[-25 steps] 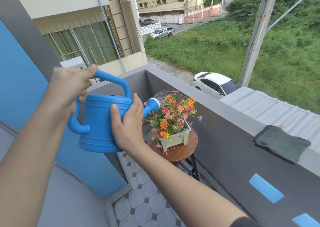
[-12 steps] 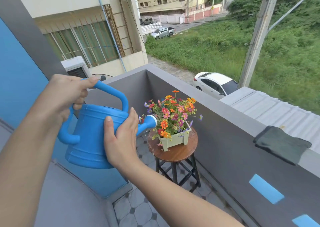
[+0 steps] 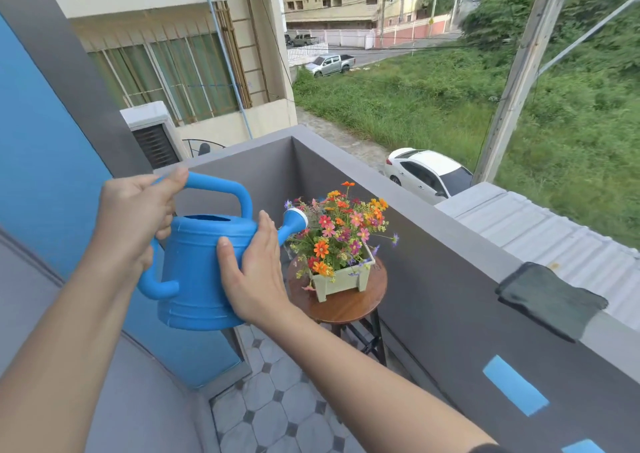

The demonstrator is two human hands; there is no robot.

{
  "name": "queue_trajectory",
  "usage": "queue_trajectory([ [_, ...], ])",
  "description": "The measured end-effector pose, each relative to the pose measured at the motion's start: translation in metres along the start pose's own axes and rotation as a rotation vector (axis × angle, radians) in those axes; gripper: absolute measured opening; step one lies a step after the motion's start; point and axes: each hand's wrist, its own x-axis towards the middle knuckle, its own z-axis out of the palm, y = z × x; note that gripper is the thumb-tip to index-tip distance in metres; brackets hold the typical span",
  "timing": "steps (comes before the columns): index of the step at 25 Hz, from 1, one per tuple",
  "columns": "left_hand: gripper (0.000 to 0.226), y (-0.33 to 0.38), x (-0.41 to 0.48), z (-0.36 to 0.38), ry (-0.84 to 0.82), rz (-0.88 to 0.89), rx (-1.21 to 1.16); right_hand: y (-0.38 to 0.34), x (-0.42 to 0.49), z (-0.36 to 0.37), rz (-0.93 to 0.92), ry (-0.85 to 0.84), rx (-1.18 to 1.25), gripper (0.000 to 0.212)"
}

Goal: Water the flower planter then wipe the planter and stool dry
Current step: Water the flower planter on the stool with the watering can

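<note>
1. Gripping the arched top handle of the blue watering can [image 3: 204, 265] with the left hand [image 3: 135, 217], fingers curled tight round the bar, thumb laid along its top
2. Pressing the right hand [image 3: 254, 272] flat against the can's near side just behind the spout, fingers straight and close together, thumb spread out across the body, curled round nothing
3. Holding the can in the air between both hands, roughly level, above the tiled floor [image 3: 273, 414] and left of the stool, spout aimed right toward the blooms
4. Reaching with the white-faced rose [image 3: 296, 219] to the left edge of the flowers [image 3: 341, 231], just beside them; touching or not, cannot tell
5. Set near the middle of the round wooden stool [image 3: 346, 309]: a pale green box planter [image 3: 343, 281], upright, packed with orange, pink, red and purple blossoms
6. Glossy across the seat in front of the planter
7. Tucked into the corner, stool close beside the grey parapet [image 3: 450, 251]
8. Draped on top of the parapet, well apart from the stool to the right: a dark grey cloth [image 3: 550, 300], one edge hanging over the inner face
9. Down beyond the parapet: a parked white car [image 3: 427, 172], with rough green grass behind it
</note>
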Motion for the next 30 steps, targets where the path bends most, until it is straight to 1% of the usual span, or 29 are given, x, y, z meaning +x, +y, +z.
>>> queue_trajectory([
  [4, 0.03, -0.019, -0.017, 0.007, 0.028, -0.02, -0.087, 0.017, -0.005, -0.004, -0.011, -0.009, -0.027, 0.078],
  [9, 0.039, -0.027, -0.031, 0.021, 0.11, 0.03, -0.196, 0.025, 0.002, -0.02, -0.118, 0.026, -0.09, 0.079],
  [12, 0.032, -0.034, -0.037, 0.031, 0.173, 0.072, -0.231, 0.034, 0.01, -0.031, -0.202, 0.005, -0.13, 0.08],
  [14, 0.028, -0.046, -0.042, 0.033, 0.239, 0.065, -0.251, 0.043, 0.014, -0.032, -0.245, -0.058, -0.154, 0.081],
  [17, 0.034, -0.078, -0.053, 0.027, 0.344, 0.021, -0.305, 0.065, 0.013, -0.024, -0.303, -0.188, -0.172, 0.08],
  [21, 0.039, -0.138, -0.074, 0.014, 0.432, -0.034, -0.286, 0.11, 0.007, 0.008, -0.323, -0.365, -0.211, 0.081],
  [24, 0.054, -0.197, -0.091, 0.002, 0.503, -0.101, -0.259, 0.154, -0.001, 0.038, -0.307, -0.507, -0.232, 0.087],
  [27, 0.056, -0.281, -0.107, -0.006, 0.591, -0.181, -0.252, 0.215, -0.01, 0.082, -0.265, -0.635, -0.278, 0.088],
  [30, 0.056, -0.386, -0.121, -0.006, 0.675, -0.251, -0.27, 0.299, -0.017, 0.133, -0.249, -0.722, -0.352, 0.085],
])
